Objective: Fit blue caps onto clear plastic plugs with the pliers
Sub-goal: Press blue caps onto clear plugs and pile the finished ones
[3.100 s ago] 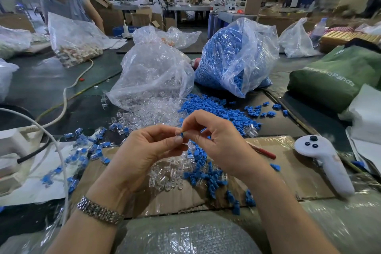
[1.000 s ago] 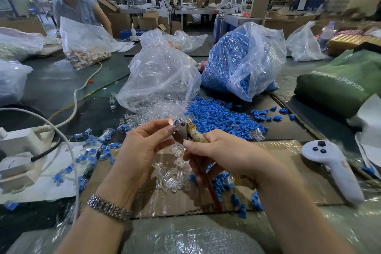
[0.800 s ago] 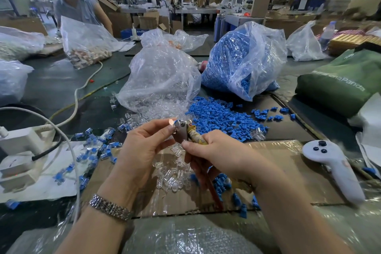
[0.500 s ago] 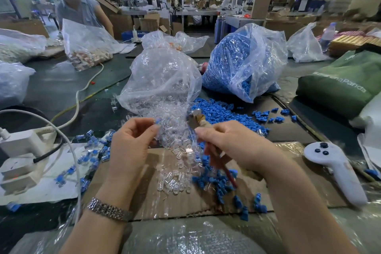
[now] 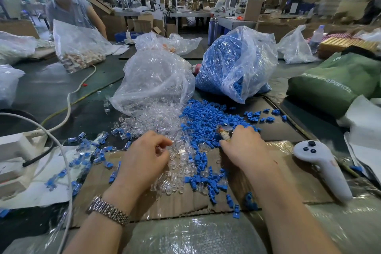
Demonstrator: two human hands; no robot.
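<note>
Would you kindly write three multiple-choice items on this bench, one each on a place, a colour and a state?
1. Where does the white controller lie?
A. right of the right hand
B. beside the left hand
C. inside a bag

2. What colour are the caps?
A. red
B. blue
C. yellow

3. What does the right hand hold?
A. nothing
B. a bag
C. the pliers

Answers: 1 A, it rests on the cardboard at the right; 2 B, the loose pile is blue; 3 C, the pliers' tip shows past its fingers.
</note>
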